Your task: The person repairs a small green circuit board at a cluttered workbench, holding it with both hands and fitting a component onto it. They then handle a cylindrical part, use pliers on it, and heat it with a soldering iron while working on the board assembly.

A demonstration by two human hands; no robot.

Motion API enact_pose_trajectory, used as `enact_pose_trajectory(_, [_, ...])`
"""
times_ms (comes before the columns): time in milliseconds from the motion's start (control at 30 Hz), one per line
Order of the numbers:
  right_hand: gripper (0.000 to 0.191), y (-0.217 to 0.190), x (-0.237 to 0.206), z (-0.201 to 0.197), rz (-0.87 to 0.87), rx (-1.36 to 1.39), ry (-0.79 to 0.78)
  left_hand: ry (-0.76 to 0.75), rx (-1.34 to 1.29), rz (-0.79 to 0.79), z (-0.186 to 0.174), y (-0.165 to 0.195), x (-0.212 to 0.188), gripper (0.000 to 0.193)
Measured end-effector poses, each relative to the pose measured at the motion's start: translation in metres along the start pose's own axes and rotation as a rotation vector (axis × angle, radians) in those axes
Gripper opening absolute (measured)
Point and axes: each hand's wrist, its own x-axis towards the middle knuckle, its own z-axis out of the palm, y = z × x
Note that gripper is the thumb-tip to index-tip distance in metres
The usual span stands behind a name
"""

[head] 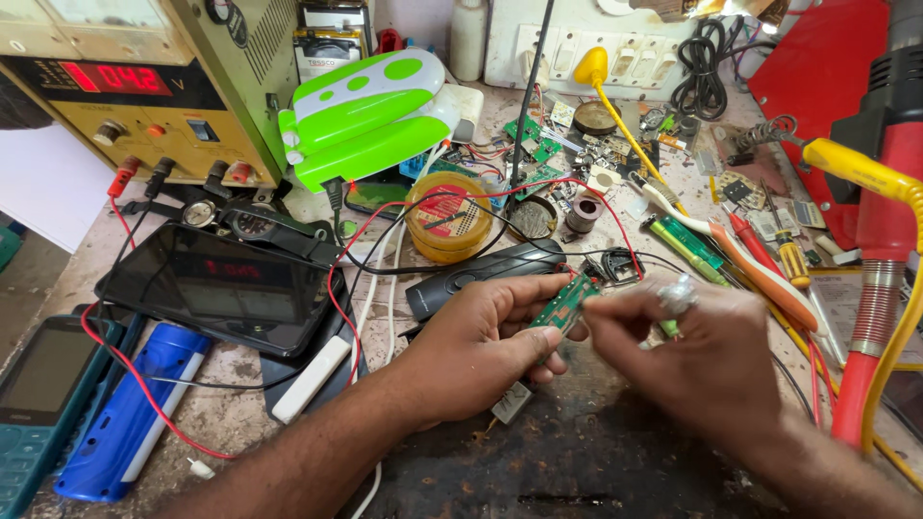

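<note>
My left hand (471,346) pinches a small green circuit board (565,301) between thumb and fingers, just above the dark, scorched bench surface (577,452). My right hand (692,356), with a silver ring on one finger, has its fingertips closed on the right end of the same board. Both hands meet at the middle of the bench. A small grey part (511,402) hangs below my left hand. What lies under my right palm is hidden.
A power supply with a red readout (125,91) stands at the back left, a green-and-white lamp (370,111) beside it. A black tablet (226,284), a blue case (130,413), a flux tin (447,216), screwdrivers (769,255) and a red hot-air tool (880,250) crowd around.
</note>
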Motion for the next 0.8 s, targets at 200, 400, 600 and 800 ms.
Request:
enact_pose_trajectory(200, [0.012, -0.0081, -0.0003, 0.0006, 0.007, -0.027, -0.018, 0.025, 0.032, -0.027, 0.0015, 0.0032, -0.0003, 0.057])
enact_pose_trajectory(400, [0.011, -0.0085, 0.0004, 0.0009, -0.021, -0.020, -0.002, 0.030, 0.022, -0.014, 0.0023, 0.0033, 0.0000, 0.057])
enact_pose_trajectory(600, [0.008, -0.0036, -0.0002, 0.0017, -0.027, -0.025, 0.010, 0.020, 0.024, -0.002, 0.0029, 0.0029, 0.0005, 0.056])
enact_pose_trajectory(800, [0.011, -0.0101, 0.0009, 0.0010, 0.247, 0.013, 0.008, 0.020, 0.038, -0.001, 0.0027, 0.0047, -0.0010, 0.055])
